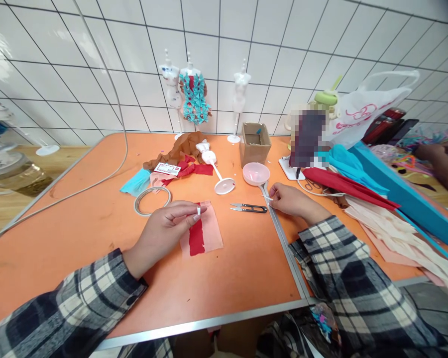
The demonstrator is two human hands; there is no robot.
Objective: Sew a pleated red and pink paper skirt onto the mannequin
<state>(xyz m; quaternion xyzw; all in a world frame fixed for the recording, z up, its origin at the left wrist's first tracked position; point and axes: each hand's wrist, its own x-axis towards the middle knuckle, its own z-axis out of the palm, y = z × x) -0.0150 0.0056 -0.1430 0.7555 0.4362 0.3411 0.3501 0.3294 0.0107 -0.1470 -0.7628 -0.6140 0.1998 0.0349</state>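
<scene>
My left hand (164, 229) pinches a small white piece (199, 211) between thumb and fingertips, above a pink fabric piece (212, 231) with a red strip (196, 241) on it. What the white piece is made of cannot be made out. In my right hand (289, 201), the closed fingers hold a thin white strip (267, 197) by the metal seam of the table. Thread snips (248, 208) lie between my hands, blades pointing left. Just beyond my left hand rests a roll of tape (137, 205). A small white mannequin (224, 186) lies on its side farther back.
A pink bowl (256, 174) and a cardboard box (254, 149) stand behind the snips. Brown cloth (182, 148) and blue cloth (136, 182) lie at the back left. Upright mannequins (242, 92) line the tiled wall. Red fabric (351, 188) and a co-worker's arm (442, 166) are at right.
</scene>
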